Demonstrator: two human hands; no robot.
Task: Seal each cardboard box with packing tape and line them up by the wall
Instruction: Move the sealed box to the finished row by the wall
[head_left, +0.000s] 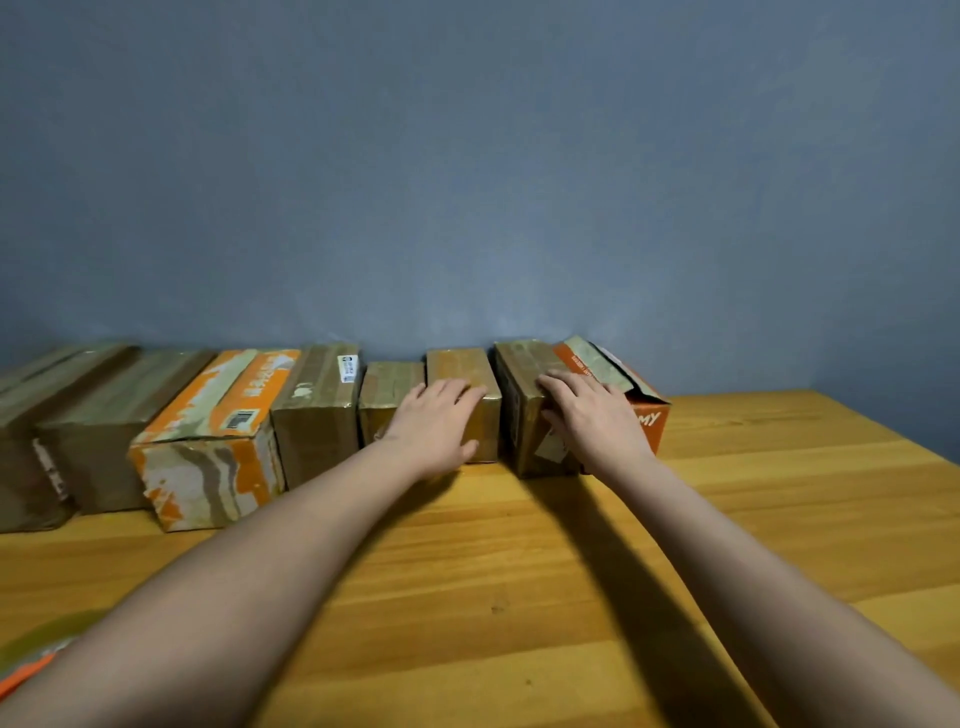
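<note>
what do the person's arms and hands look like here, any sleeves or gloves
Both forearms are bare up to the frame edge, with no sleeves showing. The left hand and right hand wear no gloves, and no rings, watch or bracelets can be seen.

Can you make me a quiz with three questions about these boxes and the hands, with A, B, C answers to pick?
1. Where does the left hand rest?
A. on the small brown taped cardboard box
B. on the bare table
C. on the wall

2. What colour is the wall behind the row of boxes?
A. yellow
B. blue-grey
C. red

3. How does the orange box at the right end of the row look on top?
A. flat and closed
B. crushed flat
C. a flap sticks up

Answers: 1 A, its fingers lie across that box's top. 2 B, the wall is blue-grey all over. 3 C, its taped flap stands raised beside the right hand.
</note>
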